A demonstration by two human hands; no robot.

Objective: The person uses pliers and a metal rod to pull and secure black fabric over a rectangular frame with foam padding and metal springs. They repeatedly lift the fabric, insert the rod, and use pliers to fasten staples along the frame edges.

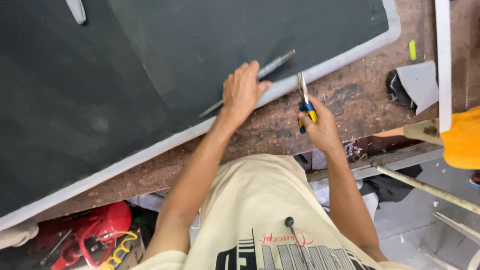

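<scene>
A large dark grey panel (pixel 100 90) with a light grey border lies across a worn wooden workbench (pixel 350 105). My left hand (pixel 242 92) presses flat on the panel's near edge, next to a thin metal rod (pixel 275 62) lying on the panel. My right hand (pixel 320 125) grips blue-and-yellow-handled scissors (pixel 304 97), blades pointing up at the grey border just right of my left hand.
A grey fabric scrap (pixel 422 85) and a small yellow-green piece (pixel 412 50) lie at the bench's right end beside a white strip (pixel 443 60). Another person's orange sleeve (pixel 462 142) shows at the right. A red tank with yellow coiled hose (pixel 95 232) sits below the bench.
</scene>
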